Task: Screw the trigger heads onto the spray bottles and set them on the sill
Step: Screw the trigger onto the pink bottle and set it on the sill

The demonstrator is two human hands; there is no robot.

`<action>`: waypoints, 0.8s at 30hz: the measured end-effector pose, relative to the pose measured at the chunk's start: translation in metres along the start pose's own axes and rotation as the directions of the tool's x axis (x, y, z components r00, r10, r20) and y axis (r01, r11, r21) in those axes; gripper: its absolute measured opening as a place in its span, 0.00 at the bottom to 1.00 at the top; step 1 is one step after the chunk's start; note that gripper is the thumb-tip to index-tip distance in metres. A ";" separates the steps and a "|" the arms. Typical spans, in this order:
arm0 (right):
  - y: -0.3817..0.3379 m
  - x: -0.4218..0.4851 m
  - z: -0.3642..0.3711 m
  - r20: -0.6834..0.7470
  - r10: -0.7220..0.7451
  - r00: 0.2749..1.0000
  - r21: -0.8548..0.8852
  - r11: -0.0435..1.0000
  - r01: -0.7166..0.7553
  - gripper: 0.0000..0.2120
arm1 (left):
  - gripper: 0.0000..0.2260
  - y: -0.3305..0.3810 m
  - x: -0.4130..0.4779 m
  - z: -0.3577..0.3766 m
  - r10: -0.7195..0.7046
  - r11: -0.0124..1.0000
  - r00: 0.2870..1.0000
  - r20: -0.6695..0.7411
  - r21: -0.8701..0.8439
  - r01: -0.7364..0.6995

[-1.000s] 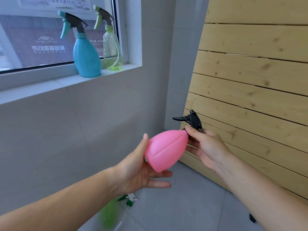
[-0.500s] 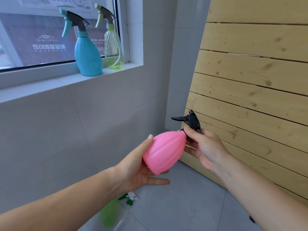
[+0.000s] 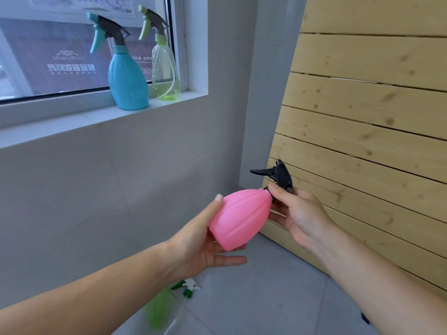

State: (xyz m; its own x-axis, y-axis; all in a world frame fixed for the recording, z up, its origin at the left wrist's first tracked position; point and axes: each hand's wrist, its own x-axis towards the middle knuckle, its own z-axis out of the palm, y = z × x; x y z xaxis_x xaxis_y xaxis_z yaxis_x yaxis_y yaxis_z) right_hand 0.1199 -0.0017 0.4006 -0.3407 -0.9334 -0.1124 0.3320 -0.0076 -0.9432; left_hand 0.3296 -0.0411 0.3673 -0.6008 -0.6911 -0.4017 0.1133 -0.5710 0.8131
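A pink spray bottle (image 3: 242, 217) lies tilted in mid-air, its base cupped in my left hand (image 3: 196, 247). My right hand (image 3: 298, 212) pinches the collar of the black trigger head (image 3: 278, 176) seated at the bottle's neck. On the white window sill (image 3: 79, 118) stand a blue bottle (image 3: 127, 81) with a teal and grey trigger and, to its right, a clear green bottle (image 3: 165, 71) with a light green trigger. On the floor below my left arm lie a green bottle (image 3: 157, 310) and a loose green and white trigger head (image 3: 187, 286) with its tube.
A slatted pine panel (image 3: 367, 131) leans against the wall on the right. A grey tiled wall (image 3: 96, 189) runs under the sill, and grey floor tiles (image 3: 266, 298) lie below. A small dark object (image 3: 365, 317) peeks out by my right forearm.
The pink bottle and both hands have shifted slightly left and up. My left thumb has slid further along the bottle's side; my right hand keeps its pinch at the collar.
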 end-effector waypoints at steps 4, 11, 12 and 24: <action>-0.001 0.001 -0.003 -0.016 0.010 1.000 0.013 1.000 -0.010 0.02 | 0.41 -0.002 0.000 0.001 0.191 0.974 0.980 -0.062 0.133 -0.181; -0.001 -0.003 0.003 0.021 0.000 1.000 -0.008 1.000 0.000 0.02 | 0.31 0.001 0.000 0.000 0.022 0.999 0.999 -0.026 -0.037 -0.023; -0.001 -0.003 0.003 0.021 0.000 1.000 -0.010 1.000 0.000 0.02 | 0.33 0.001 0.000 -0.001 0.014 0.999 1.000 -0.024 -0.030 -0.015; -0.005 -0.005 0.006 -0.005 -0.005 1.000 0.110 0.994 0.006 0.03 | 0.37 0.004 -0.004 0.004 0.316 0.936 0.945 -0.087 0.193 -0.296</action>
State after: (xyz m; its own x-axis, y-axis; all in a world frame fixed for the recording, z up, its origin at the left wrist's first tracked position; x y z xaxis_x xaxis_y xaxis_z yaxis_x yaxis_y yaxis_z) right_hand 0.1253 0.0010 0.4074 -0.3471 -0.9314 -0.1092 0.4249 -0.0524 -0.9037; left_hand 0.3295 -0.0393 0.3736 -0.4633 -0.8719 -0.1588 0.1307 -0.2444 0.9608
